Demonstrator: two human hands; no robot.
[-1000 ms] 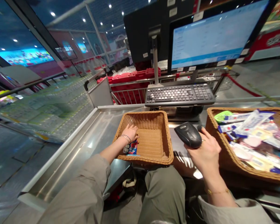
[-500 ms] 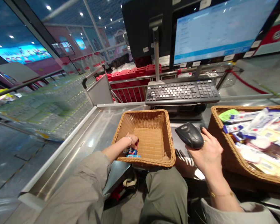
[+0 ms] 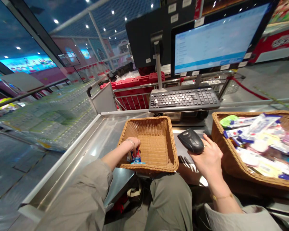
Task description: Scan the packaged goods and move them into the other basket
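Lower now, the left hand [image 3: 133, 146] is down in the near corner of the wicker basket [image 3: 170, 138], fingers closed on a blue-and-red packet [image 3: 135, 156], held snug and low. The right hand [image 3: 209, 162] stays clenched round a black barcode scanner [image 3: 191, 141], beside a heaped basket [image 3: 223, 152] on the steel tabletop [image 3: 91, 150].

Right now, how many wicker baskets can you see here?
2: the nearly empty basket ahead, with the left hand inside, and the full basket at right. Others may be hidden.

Two wicker baskets [image 3: 154, 141], two hands [image 3: 207, 162], one hand-held packet [image 3: 135, 156], one barcode scanner [image 3: 190, 141], one keyboard [image 3: 184, 99], two monitors [image 3: 214, 40].
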